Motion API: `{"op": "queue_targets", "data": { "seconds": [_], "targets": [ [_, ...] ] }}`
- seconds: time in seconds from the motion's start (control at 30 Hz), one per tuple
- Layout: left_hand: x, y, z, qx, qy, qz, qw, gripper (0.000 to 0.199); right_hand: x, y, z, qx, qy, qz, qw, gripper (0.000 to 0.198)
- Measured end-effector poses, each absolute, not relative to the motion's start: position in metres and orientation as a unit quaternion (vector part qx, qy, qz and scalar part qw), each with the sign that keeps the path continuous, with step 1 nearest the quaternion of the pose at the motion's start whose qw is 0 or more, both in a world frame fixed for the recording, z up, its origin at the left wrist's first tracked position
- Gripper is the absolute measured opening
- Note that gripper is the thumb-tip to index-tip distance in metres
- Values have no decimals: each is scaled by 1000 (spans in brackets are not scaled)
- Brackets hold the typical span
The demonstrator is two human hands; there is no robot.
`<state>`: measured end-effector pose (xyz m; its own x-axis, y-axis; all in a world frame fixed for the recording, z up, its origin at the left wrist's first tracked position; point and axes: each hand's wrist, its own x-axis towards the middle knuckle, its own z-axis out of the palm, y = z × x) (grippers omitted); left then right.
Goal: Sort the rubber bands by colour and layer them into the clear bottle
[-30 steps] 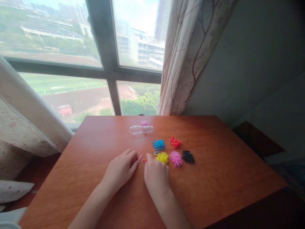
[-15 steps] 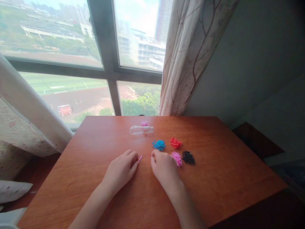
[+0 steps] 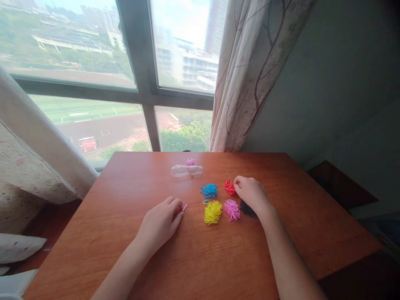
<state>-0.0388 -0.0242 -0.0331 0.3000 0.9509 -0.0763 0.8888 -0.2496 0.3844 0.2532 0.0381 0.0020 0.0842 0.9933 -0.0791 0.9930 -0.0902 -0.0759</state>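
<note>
- Toward the left edge of the table (image 3: 93,237), a pink stick (image 3: 185,206) is pinched by the left hand (image 3: 162,218).
- Nearer the far edge, red bands (image 3: 229,187) are touched by the right hand (image 3: 251,193); its grip cannot be told.

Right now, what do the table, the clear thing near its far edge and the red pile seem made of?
The table looks like wood or laminate, smooth and softly shiny: it shows reddish grain and glare.
The clear thing is probably shiny plastic, being see-through with bright highlights; glass is possible.
The red pile, thin tangled strands, may be rubber or plastic; bright flecks suggest gloss.
</note>
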Motion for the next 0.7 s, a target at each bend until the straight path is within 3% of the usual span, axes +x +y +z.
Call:
{"op": "queue_targets", "data": {
  "seconds": [0.4, 0.57, 0.7],
  "targets": [
    [-37, -25, -30, 784, 587, 85, 183, 20, 247, 15, 9, -725, -684, 38, 68, 23],
    [-35, -24, -31, 783, 587, 88, 187, 20, 214, -34, -9, -626, -729, 176, 216, 21],
    [-35, -24, -33, 782, 590, 98, 175, 22, 185, -73, -33, -559, -733, 282, 265, 21]
  ]
}}
